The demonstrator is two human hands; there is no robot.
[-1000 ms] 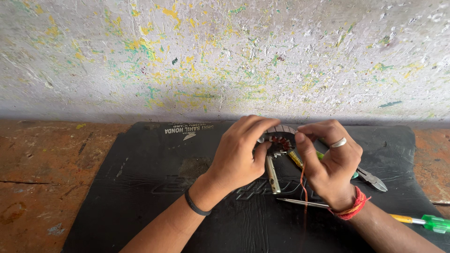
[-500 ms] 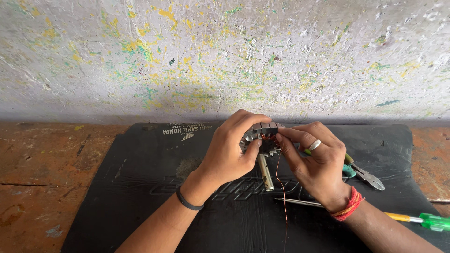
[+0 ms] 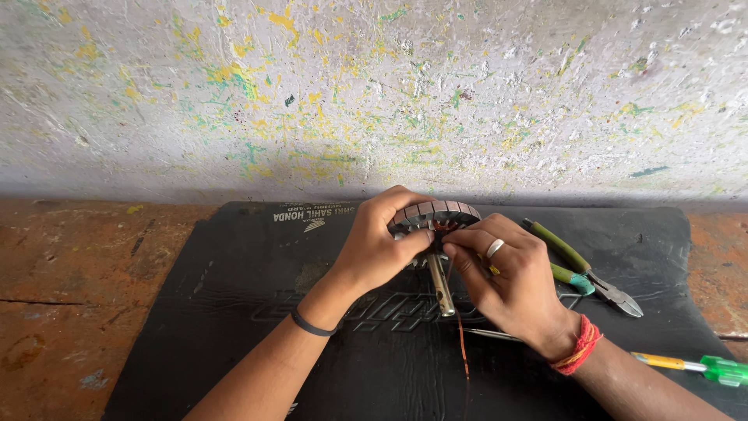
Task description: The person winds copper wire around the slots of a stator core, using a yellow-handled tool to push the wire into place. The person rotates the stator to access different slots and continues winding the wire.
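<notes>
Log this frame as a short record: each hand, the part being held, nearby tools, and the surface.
left hand: grips the round slotted metal core from the left side
right hand: fingertips pinch at the core's middle, a ring on one finger
shaft: metal rod sticking out of the core toward the camera
wire: thin copper strand trailing down from the right hand
pliers: green handles, lying right of the hands
screwdriver: green and yellow handle, far right
surface: black rubber mat on a rusty-brown bench
backdrop: paint-flecked wall

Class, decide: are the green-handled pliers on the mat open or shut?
Open: the pliers lie on the black mat with handles spread apart; whether the tips meet, I cannot tell.
</notes>
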